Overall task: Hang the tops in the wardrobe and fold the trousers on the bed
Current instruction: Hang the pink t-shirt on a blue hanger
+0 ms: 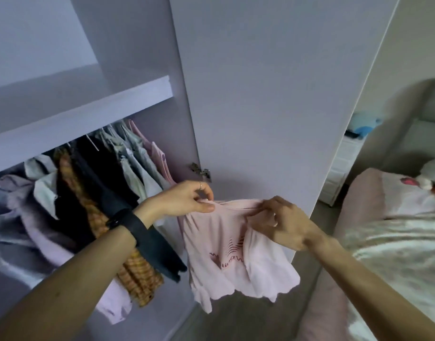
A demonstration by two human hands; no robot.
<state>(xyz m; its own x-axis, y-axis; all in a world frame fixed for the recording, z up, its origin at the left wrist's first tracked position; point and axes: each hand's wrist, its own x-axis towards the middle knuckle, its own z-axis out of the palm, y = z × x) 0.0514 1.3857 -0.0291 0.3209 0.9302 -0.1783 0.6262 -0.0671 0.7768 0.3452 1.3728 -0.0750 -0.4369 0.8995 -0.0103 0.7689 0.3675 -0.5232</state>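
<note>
Top: I see a pink top [236, 252], centre frame, before the wardrobe door [260, 94].
Grip: left hand [186, 200] and right hand [280, 222] pinch its neckline.
Handling: I judge it light, limp; hold the shoulders.

A pale pink top [236, 254] hangs in the air, pinched along its upper edge by the left grip [184, 200] and the right grip [280, 222]. The rest of it droops in loose folds down to a wavy hem. A dark red print with lettering shows on the fabric, partly lost in a fold. The top is held in front of the open lilac wardrobe [88, 114], close to its door [260, 94]. Under the wardrobe shelf hangs a packed row of garments [93, 173] in pink, grey, black, orange check and lilac. The bed [396, 242] lies to the right, with pink and pale patterned bedding.
</note>
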